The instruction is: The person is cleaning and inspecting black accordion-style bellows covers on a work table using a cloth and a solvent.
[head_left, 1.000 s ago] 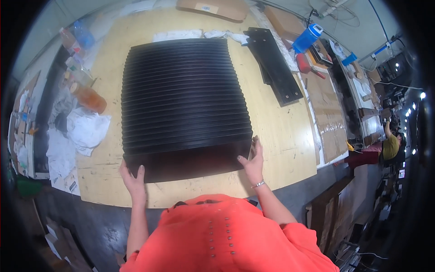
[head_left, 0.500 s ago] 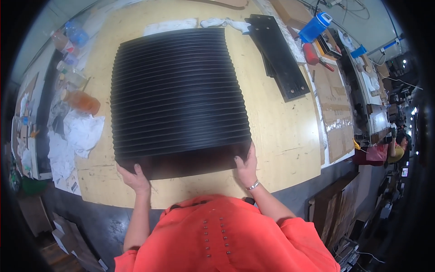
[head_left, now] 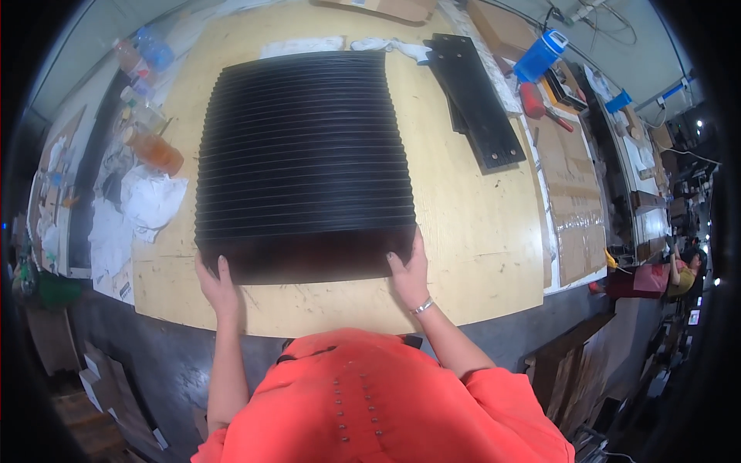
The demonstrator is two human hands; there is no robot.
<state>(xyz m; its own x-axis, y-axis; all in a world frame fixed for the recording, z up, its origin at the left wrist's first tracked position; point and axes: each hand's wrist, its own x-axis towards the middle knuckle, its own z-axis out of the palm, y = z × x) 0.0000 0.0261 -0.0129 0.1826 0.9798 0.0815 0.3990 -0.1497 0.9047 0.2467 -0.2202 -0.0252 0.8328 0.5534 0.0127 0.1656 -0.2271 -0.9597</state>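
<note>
A large black pleated bellows cover (head_left: pixel 309 147) lies on the pale tabletop, its folds running left to right. Its near end is a smooth dark flap or panel (head_left: pixel 309 258). My left hand (head_left: pixel 218 285) grips the near left corner, thumb on top and fingers out of sight along the side and underneath. At the near right corner, my right hand (head_left: pixel 411 278) holds the same panel, thumb over the top. A bracelet (head_left: pixel 422 306) circles my right wrist.
Black flat strips with holes (head_left: pixel 482 108) lie at the far right, near a white glove or cloth (head_left: pixel 390 48). Farther right are a blue jug (head_left: pixel 540 55) and a red-headed mallet (head_left: pixel 532 100). Bottles (head_left: pixel 158 150) and white rags (head_left: pixel 150 197) line the left. Another person (head_left: pixel 679 274) is at far right.
Both hands and the bellows' near end have shifted slightly away from me, still in the same grip. The whole view has also tilted a little.
</note>
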